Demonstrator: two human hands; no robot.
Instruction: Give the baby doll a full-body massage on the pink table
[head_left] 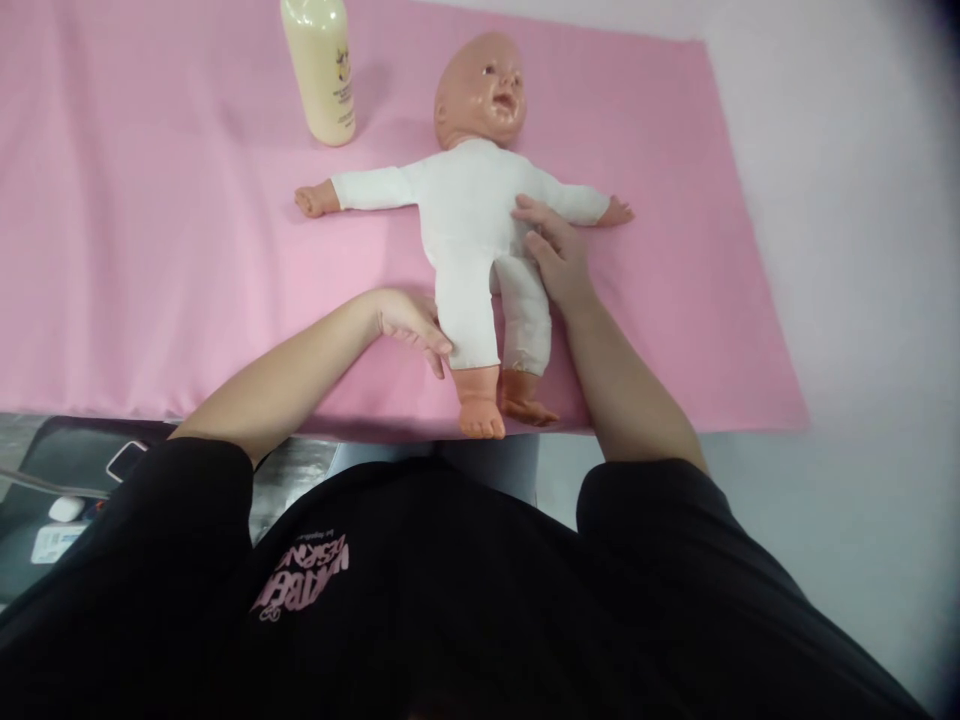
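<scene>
Farthest left, below the near edge of the pink-covered worktop (150, 250), I see a black seat (75, 450) carrying a small device with a pale rim (126, 460), a rounded white case (66, 509) and a white packet (56, 543), with a pale cable (45, 487) running across. Next along, at the far side of the worktop, a pale yellow bottle (322, 80) with dark print stands near the doll, its top cut off from my view.

My left hand (414, 322) comes in from the near side, unclenched, its fingertips resting against the outer side of the doll's leg. The doll (469, 215) lies on its back in the middle of the worktop, white cloth over its body, arms stretched out to both sides, its bald head away from me and turned rightward, its bare feet at the near edge. Below it I look down on a black shirt (465, 570) with pink lettering on the chest.

My right hand (559, 250) lies loosely spread on the doll's other side, near the waist and hip, well apart from the left one. Beyond it, the worktop ends beside a pale surface (847, 250).
</scene>
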